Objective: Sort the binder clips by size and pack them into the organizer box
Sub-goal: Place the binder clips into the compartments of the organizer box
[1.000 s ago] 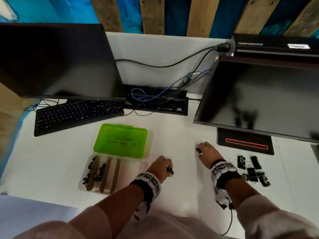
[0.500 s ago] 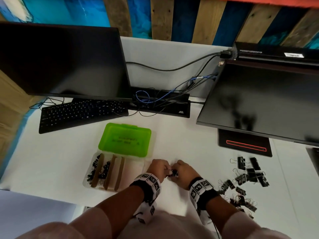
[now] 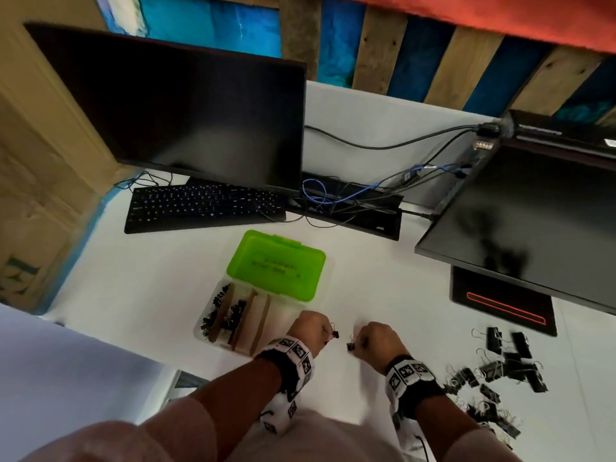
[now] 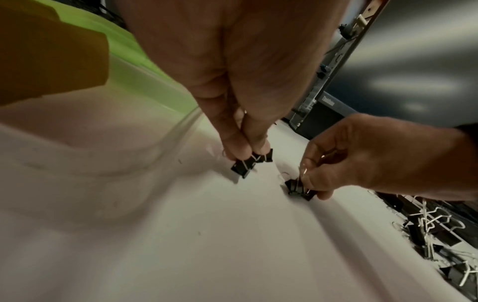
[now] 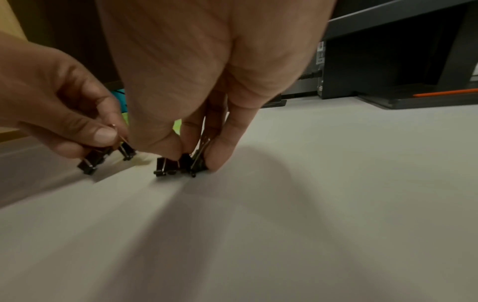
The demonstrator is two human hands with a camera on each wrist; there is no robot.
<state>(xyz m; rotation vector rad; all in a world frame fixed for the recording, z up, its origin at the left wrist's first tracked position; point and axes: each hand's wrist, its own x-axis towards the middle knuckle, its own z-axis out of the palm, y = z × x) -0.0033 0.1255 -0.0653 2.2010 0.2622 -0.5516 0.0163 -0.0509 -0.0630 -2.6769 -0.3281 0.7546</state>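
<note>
- Small black binder clips [image 4: 252, 163]: pinched by their wire handles between the thumb and fingertips of the left hand [image 3: 308, 331], hanging just above the surface [image 3: 150, 288]; two clip bodies show in the left wrist view.
- Second small cluster of clips [image 5: 178, 165]: pinched between thumb and fingertips of the right hand [image 3: 375, 341], with the clip bodies at or touching the surface.
- The two hands sit near each other but apart, a narrow strip of surface between their clips; both have fingers curled down around what they hold.
- Organizer box [image 3: 213, 338]: clear, open, just to the left of the left hand; cardboard-coloured dividers [image 3: 248, 315] split it into compartments, and the two leftmost compartments hold small black clips [image 3: 216, 303]. The compartment nearest the left hand is partly hidden by that hand.
- Green lid [image 3: 276, 265]: folded back behind the box, lying on the surface.
- Loose pile of black clips [image 3: 500, 371]: on the surface to the right of the right hand, of mixed sizes, with larger ones at its far edge.
- Surroundings: a black keyboard [image 3: 203, 208], a dark monitor [image 3: 186, 115] on the left, a second dark screen [image 3: 540, 221] on the right, and cables [image 3: 333, 195] between them.
</note>
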